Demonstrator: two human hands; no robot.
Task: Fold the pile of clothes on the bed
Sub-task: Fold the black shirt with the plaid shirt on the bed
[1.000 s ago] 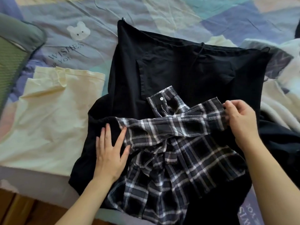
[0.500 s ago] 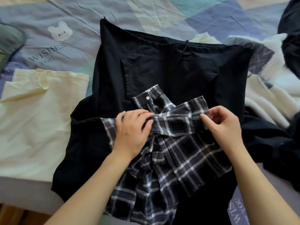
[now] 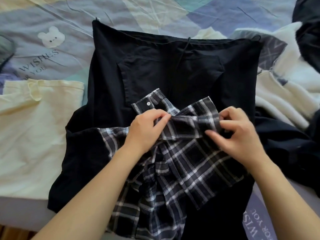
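Both the left hand (image 3: 147,125) and right hand (image 3: 237,134) have their fingers curled, pinching a sleeve of the plaid shirt (image 3: 173,161) lying bunched under them on black trousers (image 3: 173,70), so the fold may go crooked; no containers, just cream cloth (image 3: 34,127) off left
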